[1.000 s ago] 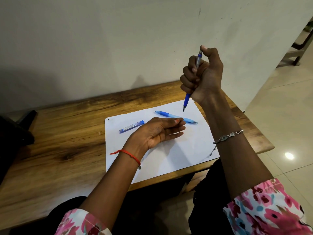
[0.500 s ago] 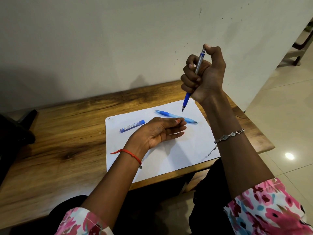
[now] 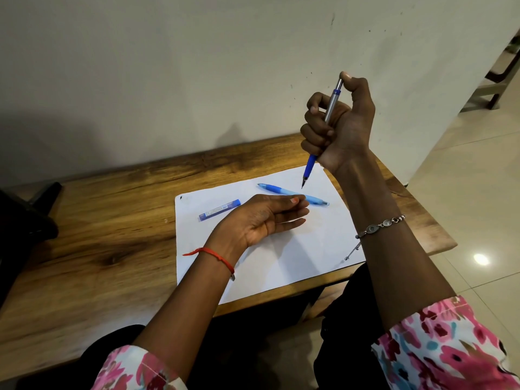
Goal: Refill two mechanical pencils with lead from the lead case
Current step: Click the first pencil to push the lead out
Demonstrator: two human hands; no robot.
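Right hand [image 3: 342,128] fists around silver-blue pencil [image 3: 323,130], raised above table, tip down, thumb on its top end. Left hand [image 3: 261,220] relaxed, fingers straight, holding nothing, over white paper [image 3: 295,249]. Light-blue pencil [image 3: 292,194] just beyond left fingertips. Lead case [image 3: 219,209] just left of that hand. Paper overhangs wooden table [image 3: 98,235] near edge; bare wood left.

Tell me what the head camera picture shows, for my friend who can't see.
A person's right hand holds a silver-and-blue mechanical pencil tip down above a white paper, thumb on its top end. The left hand is open over the paper, where a light blue pencil and a blue lead case lie. The paper is on a wooden table.
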